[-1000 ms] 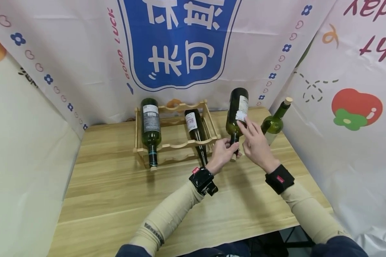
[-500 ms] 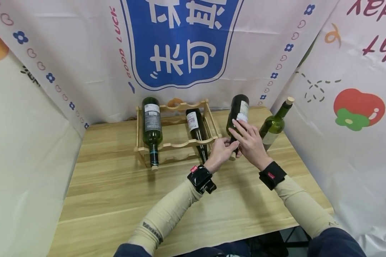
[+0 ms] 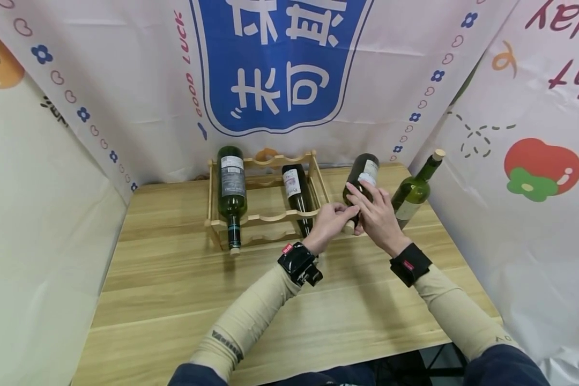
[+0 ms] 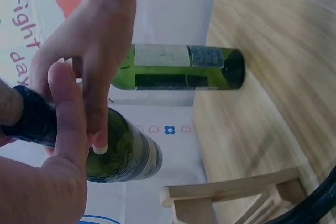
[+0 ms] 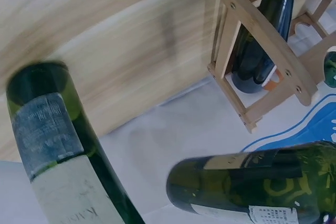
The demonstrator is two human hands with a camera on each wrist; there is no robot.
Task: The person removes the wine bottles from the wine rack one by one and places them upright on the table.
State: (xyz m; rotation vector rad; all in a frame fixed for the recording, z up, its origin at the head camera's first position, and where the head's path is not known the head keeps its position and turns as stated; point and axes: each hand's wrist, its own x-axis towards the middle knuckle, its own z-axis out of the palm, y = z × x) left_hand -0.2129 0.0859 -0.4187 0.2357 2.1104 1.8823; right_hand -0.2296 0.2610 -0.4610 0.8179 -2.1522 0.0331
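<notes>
Gripping a tilted bottle (image 3: 361, 169), left hand (image 3: 329, 221) lies beside right hand (image 3: 380, 219).

This looks like a staged booth, closer to a lab than a home: printed sheets (image 3: 140, 80) enclose a wood-grain worktop (image 3: 173, 300) on three sides, showing a blue emblem (image 3: 280, 59), a red fruit motif (image 3: 542, 163) and GOOD LUCK lettering (image 3: 182, 43), and the person wears black wrist straps (image 3: 410, 264)

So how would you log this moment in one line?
left hand: holds dark bottle by neck | right hand: touches same bottle | wooden rack: holds two bottles | fourth bottle: upright on table
</notes>
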